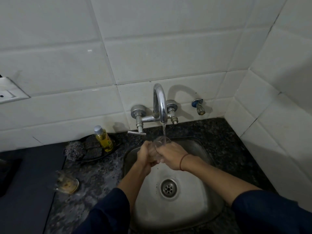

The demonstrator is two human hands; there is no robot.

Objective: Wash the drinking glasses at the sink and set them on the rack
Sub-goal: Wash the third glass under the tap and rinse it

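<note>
Rinse step. Both hands wrapped around one clear glass [161, 142], tilted mouth-up under the tap [160, 102] stream at 12 o'clock over the sink [194, 196]: left hand [146, 156] closed on its base, right hand [170, 154] around its side. Second glass [67, 183] waits, apparently dirty, on the counter at 9. No rack visible; next move probably needs draining, then locating it.

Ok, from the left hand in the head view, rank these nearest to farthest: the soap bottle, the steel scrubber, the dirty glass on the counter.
From the left hand:
1. Soap bottle, just to its left, by the wall.
2. Steel scrubber, further left on the counter.
3. Dirty glass, left and nearer the person, at the counter's edge.
</note>
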